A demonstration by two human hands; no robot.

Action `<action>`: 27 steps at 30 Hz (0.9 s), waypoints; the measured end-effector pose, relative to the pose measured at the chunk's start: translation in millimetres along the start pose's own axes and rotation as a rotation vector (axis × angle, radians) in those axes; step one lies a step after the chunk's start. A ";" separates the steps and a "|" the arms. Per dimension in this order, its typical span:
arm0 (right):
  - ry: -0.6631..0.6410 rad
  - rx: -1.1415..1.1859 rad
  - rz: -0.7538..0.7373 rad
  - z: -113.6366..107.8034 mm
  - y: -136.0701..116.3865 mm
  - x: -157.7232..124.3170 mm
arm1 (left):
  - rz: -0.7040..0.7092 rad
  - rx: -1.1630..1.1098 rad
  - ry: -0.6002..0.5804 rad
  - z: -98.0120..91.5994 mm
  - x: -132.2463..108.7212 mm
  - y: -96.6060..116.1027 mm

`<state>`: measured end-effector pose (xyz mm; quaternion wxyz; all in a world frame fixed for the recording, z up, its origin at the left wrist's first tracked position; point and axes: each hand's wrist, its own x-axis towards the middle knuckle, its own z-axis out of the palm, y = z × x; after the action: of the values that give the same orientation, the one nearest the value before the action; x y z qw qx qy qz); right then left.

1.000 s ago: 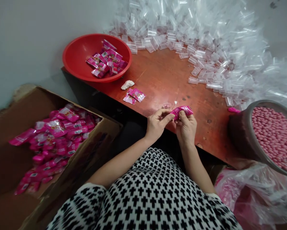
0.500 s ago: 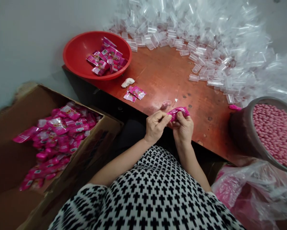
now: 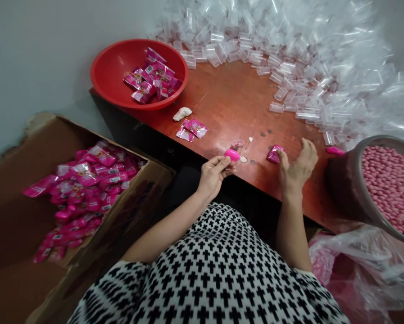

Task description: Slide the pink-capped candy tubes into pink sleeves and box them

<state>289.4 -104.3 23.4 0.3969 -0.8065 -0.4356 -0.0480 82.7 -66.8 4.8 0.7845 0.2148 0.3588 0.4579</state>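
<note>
My left hand [image 3: 212,176] pinches a small, rounded, bright pink plastic piece [image 3: 232,155] between thumb and fingers, above the table's front edge. My right hand [image 3: 297,164] is open with fingers spread. Its thumb is at a crumpled pink foil packet [image 3: 274,153] on the table; whether they touch I cannot tell. Just behind the pink piece is a clear plastic cup [image 3: 237,143], with a small whitish patch [image 3: 243,159] beside it. Two flat pink sachets [image 3: 195,128] overlap farther left, near a crumpled white lump [image 3: 182,114].
A red bowl [image 3: 109,74] with pink sachets stands at the table's back left. Clear plastic cups [image 3: 289,67] are heaped behind. At right are a grey bucket [image 3: 343,175] of pink balls and a plastic bag [image 3: 360,265]. An open cardboard box [image 3: 127,198] at left holds pink packages.
My hands were together on the pink packet. They have parted: my right hand has moved right, where the packet now lies, and my left hand shows the pink plastic piece.
</note>
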 end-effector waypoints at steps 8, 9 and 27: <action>-0.731 0.761 -0.026 13.0 -54.9 -21.7 | 0.129 0.225 -0.082 7.2 0.8 -0.8; -0.768 0.758 -0.036 16.7 -54.0 -21.8 | 0.142 0.267 -0.105 7.6 0.2 -0.3; -0.642 0.306 -0.752 56.5 -45.5 42.9 | 0.795 1.522 -0.063 -8.7 69.6 -1.4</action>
<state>266.9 -23.3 30.4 0.3120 -0.5011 -0.7972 0.1270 99.4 -6.7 -27.3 0.2178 0.8050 0.4443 0.3273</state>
